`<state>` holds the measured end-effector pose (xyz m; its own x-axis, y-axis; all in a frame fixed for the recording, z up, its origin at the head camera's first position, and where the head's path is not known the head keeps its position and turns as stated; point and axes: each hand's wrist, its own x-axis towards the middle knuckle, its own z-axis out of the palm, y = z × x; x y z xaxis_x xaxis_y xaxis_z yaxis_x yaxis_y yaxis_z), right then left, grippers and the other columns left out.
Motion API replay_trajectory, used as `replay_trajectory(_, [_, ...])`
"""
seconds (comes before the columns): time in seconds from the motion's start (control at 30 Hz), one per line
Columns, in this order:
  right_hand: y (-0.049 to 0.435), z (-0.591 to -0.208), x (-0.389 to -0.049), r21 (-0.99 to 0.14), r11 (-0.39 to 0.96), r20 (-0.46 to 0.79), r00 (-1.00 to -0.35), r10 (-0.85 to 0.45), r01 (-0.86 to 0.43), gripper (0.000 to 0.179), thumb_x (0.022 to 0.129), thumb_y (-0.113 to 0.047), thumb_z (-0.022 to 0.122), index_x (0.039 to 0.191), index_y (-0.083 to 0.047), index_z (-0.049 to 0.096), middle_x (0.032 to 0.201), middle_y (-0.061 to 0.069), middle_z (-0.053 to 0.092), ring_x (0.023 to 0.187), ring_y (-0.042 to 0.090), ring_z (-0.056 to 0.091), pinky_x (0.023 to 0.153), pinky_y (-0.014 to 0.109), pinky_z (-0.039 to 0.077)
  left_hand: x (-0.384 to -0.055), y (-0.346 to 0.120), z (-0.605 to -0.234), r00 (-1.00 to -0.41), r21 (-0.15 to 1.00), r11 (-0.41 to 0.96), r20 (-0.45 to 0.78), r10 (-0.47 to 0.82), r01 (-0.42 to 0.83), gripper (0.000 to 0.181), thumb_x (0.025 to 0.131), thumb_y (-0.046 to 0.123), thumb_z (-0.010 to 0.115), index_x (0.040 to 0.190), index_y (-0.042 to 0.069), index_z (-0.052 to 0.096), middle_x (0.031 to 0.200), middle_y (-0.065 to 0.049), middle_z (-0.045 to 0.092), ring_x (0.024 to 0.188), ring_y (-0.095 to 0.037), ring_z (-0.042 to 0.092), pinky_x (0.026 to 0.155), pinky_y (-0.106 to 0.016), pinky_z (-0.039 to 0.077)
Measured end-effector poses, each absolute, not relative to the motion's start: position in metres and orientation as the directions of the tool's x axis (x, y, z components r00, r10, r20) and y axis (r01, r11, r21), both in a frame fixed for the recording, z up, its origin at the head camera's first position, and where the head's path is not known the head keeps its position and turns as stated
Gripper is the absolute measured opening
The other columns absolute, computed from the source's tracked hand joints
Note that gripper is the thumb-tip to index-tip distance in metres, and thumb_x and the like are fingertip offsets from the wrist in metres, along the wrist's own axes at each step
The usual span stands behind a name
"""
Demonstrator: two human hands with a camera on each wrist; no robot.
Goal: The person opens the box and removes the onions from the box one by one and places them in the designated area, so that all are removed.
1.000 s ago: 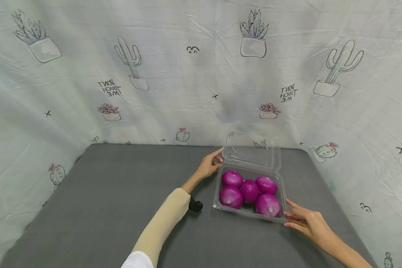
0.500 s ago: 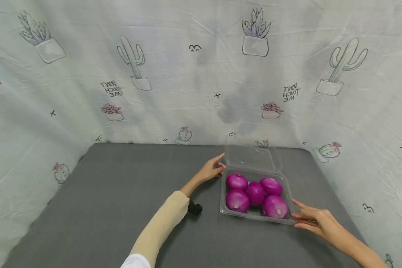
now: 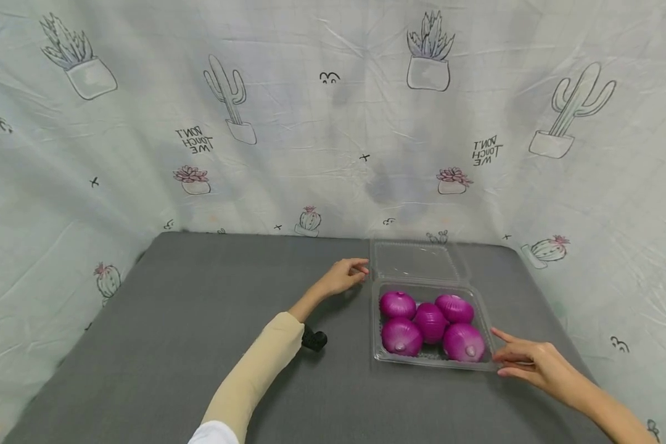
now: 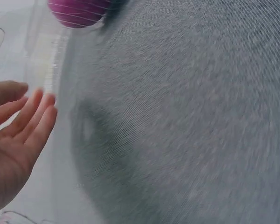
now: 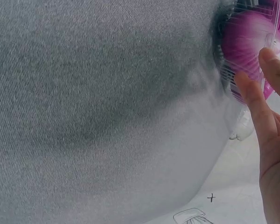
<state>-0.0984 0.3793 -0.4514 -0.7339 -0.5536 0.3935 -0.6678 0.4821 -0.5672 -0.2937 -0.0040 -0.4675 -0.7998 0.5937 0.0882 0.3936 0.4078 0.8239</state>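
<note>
A clear plastic clamshell box (image 3: 435, 363) stands on the right half of the table, with several purple onions (image 3: 431, 322) in its base. Its transparent lid (image 3: 413, 262) is folded back toward the curtain. The left hand (image 3: 340, 276) hovers just left of the lid, fingers loosely bent and holding nothing; in the left wrist view its fingertips (image 4: 50, 100) point toward the clear plastic. On the other side, the right hand (image 3: 546, 369) has its fingertips at the box's front right corner. The right wrist view shows those extended fingers (image 5: 254, 100) beside the wall, an onion (image 5: 245, 35) behind it.
Grey cloth covers the table (image 3: 200, 345). A pale curtain (image 3: 277, 123) printed with cacti hangs close behind and along both sides. A black rounded object (image 3: 315, 340) shows beside the left forearm sleeve (image 3: 255, 376).
The box has shifted slightly right along with the right hand. The lid has sunk farther back, and the left hand's pointing finger has left the lid's edge and bent. The head view has turned a little.
</note>
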Motion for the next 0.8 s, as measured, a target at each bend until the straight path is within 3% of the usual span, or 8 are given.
replay_trajectory(0.1, [0.381,-0.450,-0.100,-0.615,0.458,0.360,-0.746,-0.561,-0.642,0.029,0.072,0.008,0.076,0.097,-0.005,0.072,0.141,-0.019,0.042,0.097,-0.002,0.062,0.067,0.014,0.052,-0.292,-0.007,-0.462,-0.790,0.819,0.355,0.181,0.586,0.452,0.044,0.094,0.008,0.061,0.136,0.000,0.050,0.119,-0.016,0.062,0.104,-0.027,0.062,0.085,-0.029,0.052])
replay_trajectory(0.3, [0.386,-0.450,-0.104,-0.648,0.409,0.354,-0.729,-0.586,-0.643,0.032,0.069,0.008,0.079,0.097,-0.005,0.072,0.143,-0.016,0.043,0.100,-0.002,0.061,0.073,0.016,0.052,-0.283,-0.002,-0.459,-0.663,0.886,0.100,0.260,0.703,0.454,0.045,0.087,0.003,0.069,0.130,0.000,0.056,0.124,-0.025,0.056,0.109,-0.032,0.059,0.088,-0.027,0.051])
replay_trajectory(0.57, [0.386,-0.454,-0.106,-0.702,0.372,0.351,-0.750,-0.561,-0.607,0.033,0.066,0.009,0.079,0.095,-0.004,0.072,0.142,-0.015,0.042,0.096,0.000,0.064,0.073,0.018,0.053,-0.276,0.011,-0.456,-0.600,0.852,0.182,0.180,0.780,0.492,0.051,0.082,0.010,0.076,0.128,-0.003,0.057,0.125,-0.018,0.060,0.115,-0.026,0.058,0.093,-0.020,0.046])
replay_trajectory(0.8, [0.386,-0.454,-0.106,-0.761,0.332,0.315,-0.765,-0.561,-0.557,0.030,0.069,0.009,0.077,0.097,-0.002,0.071,0.142,-0.013,0.042,0.098,0.002,0.063,0.075,0.019,0.054,-0.280,0.013,-0.458,-0.559,0.866,0.176,0.136,0.818,0.468,0.056,0.077,0.005,0.079,0.128,-0.003,0.057,0.130,-0.016,0.058,0.121,-0.020,0.055,0.099,-0.024,0.043])
